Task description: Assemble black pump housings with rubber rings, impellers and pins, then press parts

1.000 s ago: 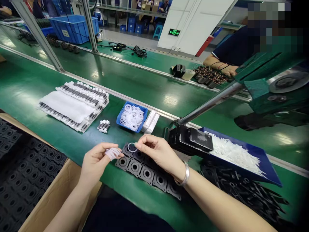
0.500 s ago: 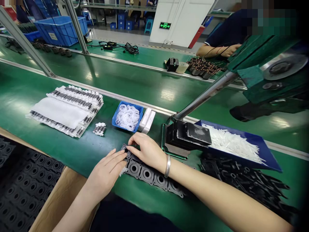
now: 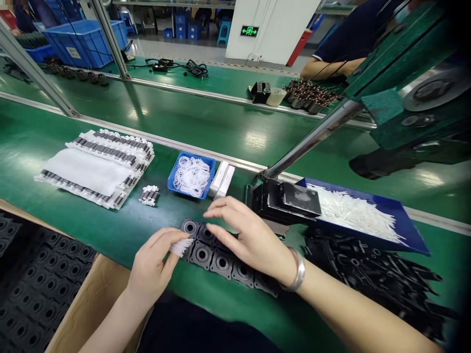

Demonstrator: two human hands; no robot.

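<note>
My left hand [image 3: 150, 264] is closed on a small stack of thin white rings [image 3: 179, 247], pinched between thumb and fingers at the left end of the black parts. Two rows of square black flange plates [image 3: 222, 265] with round centre holes lie on the green bench. The far-left plate [image 3: 189, 227] shows a pale ring around its hole. Over the back row, my right hand [image 3: 252, 235] is open with thumb and fingers apart, nothing visible in it. It hides some of the plates. A blue tray of loose white rings [image 3: 192, 175] stands beyond the hands.
Two white boxes [image 3: 222, 179] stand beside the tray. To the right are a green press [image 3: 390, 98], a blue bin of white sticks [image 3: 353, 213] and a heap of black parts [image 3: 353, 274]. Layered small parts [image 3: 91, 169] lie left. A co-worker's arm [image 3: 324, 68] shows across the bench.
My right hand has come off the far-left plate and moved right, its fingers spreading. My left hand has drawn back slightly left, so the rings in it show more.
</note>
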